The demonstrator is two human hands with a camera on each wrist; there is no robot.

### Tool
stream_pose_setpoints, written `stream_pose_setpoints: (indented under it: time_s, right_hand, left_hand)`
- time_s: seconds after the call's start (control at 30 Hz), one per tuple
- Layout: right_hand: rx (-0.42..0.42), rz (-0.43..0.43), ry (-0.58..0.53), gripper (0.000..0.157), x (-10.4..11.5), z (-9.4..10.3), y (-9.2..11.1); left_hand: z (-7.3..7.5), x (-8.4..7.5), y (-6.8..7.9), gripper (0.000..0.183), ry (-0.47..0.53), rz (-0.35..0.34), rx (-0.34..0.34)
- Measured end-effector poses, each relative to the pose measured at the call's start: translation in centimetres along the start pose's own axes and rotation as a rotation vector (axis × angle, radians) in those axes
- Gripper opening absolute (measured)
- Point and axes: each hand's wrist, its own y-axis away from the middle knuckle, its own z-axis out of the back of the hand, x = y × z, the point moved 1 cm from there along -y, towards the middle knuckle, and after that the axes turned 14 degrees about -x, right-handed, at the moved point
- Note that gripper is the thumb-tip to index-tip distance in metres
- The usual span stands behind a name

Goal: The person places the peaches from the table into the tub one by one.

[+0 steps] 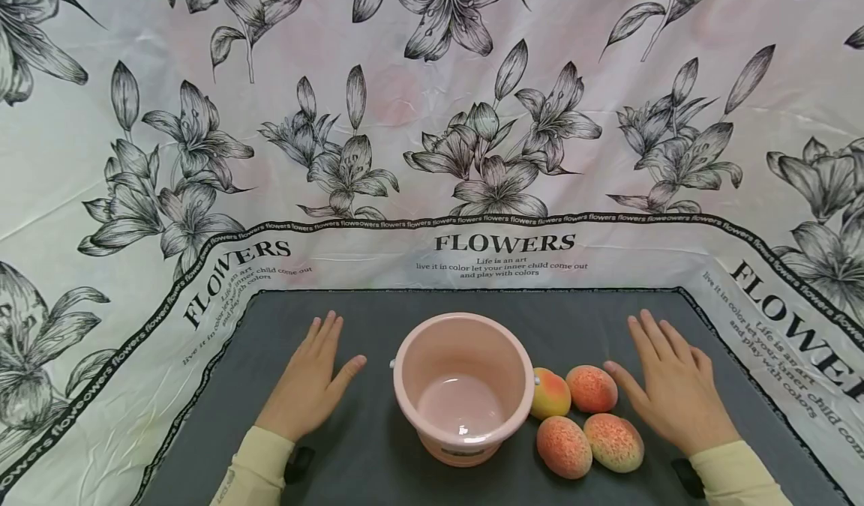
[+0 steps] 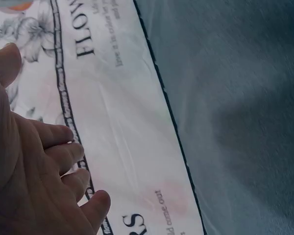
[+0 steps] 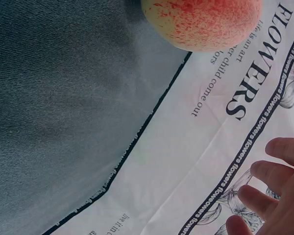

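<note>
A pink bucket (image 1: pixel 466 446) stands upright in the middle of the grey table top, and its inside shows bare. Close to its right side lie a yellow-red peach (image 1: pixel 550 393) and three speckled peaches, one at the back (image 1: pixel 592 388), one in front (image 1: pixel 564 447) and one at the right (image 1: pixel 613 443). My left hand (image 1: pixel 304 382) is left of the bucket, fingers straight and thumb spread, holding nothing. To the right of the peaches is my right hand (image 1: pixel 675 393), fingers extended and likewise holding nothing. One speckled peach (image 3: pixel 203 22) shows at the top of the right wrist view.
A white cloth (image 1: pixel 499 262) printed with black lilies and the word FLOWERS borders the grey surface (image 1: pixel 364 453) at the back and sides. Dark wrist straps (image 1: pixel 299 465) show at the sleeve cuffs.
</note>
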Motion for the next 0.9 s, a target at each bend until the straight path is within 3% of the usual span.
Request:
stream_pose_setpoints:
  time_s: [0.2,0.5,0.73,0.9]
  right_hand:
    - [0.018,-0.007,-0.006,0.09,0.3,0.0,0.4]
    - [0.046,-0.011,-0.029,0.089,2.0,0.4,1.1]
    - [0.045,0.0,-0.037,0.087,3.3,0.9,2.4]
    - [0.045,-0.018,-0.093,0.087,4.6,1.2,3.5]
  left_hand:
    - [-0.3,-1.3,0.4,0.084,0.128,-0.02,0.019]
    - [-1.2,-3.5,0.9,0.077,0.33,0.022,0.11]
    - [-1.7,-4.6,1.3,0.069,0.434,0.027,0.097]
    - [-2.1,-5.4,1.7,0.072,0.66,0.017,0.089]
